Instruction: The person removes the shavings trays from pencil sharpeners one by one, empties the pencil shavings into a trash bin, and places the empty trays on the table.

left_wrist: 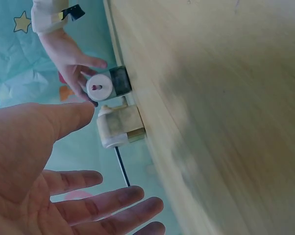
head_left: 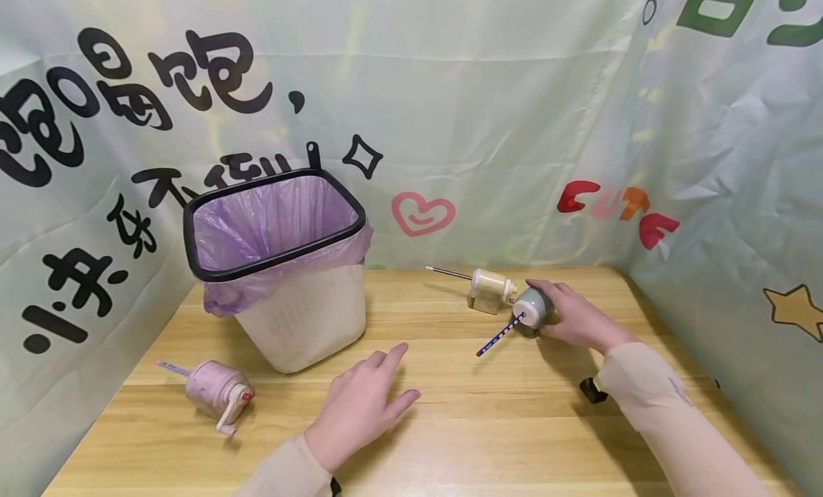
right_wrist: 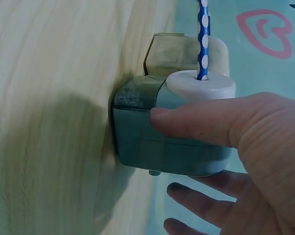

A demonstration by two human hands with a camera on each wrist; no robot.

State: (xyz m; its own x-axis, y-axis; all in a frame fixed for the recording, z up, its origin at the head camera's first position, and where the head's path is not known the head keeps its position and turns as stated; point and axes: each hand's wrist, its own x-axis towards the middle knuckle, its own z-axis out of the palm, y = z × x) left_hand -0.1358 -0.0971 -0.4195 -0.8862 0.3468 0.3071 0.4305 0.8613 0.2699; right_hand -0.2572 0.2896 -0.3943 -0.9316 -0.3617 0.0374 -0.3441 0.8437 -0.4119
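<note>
My right hand [head_left: 569,313] holds a grey-blue crank pencil sharpener [right_wrist: 172,142] at the table's right side, the thumb along its near side. A blue pencil with white dots [head_left: 501,334] sticks out of the sharpener's white front. Right behind it stands a cream-yellow pencil sharpener [head_left: 491,290] with a dark pencil [head_left: 450,272] in it, pointing left. My left hand [head_left: 360,400] hovers over the front middle of the table, fingers spread and holding nothing. A pink pencil sharpener [head_left: 215,386] with a crank and a pencil [head_left: 172,368] lies at the left.
A white trash bin [head_left: 315,318] with a black rim and purple liner stands at the back left, between the pink sharpener and the wall. Printed cloth [head_left: 501,126] hangs behind and beside the wooden table [head_left: 463,440].
</note>
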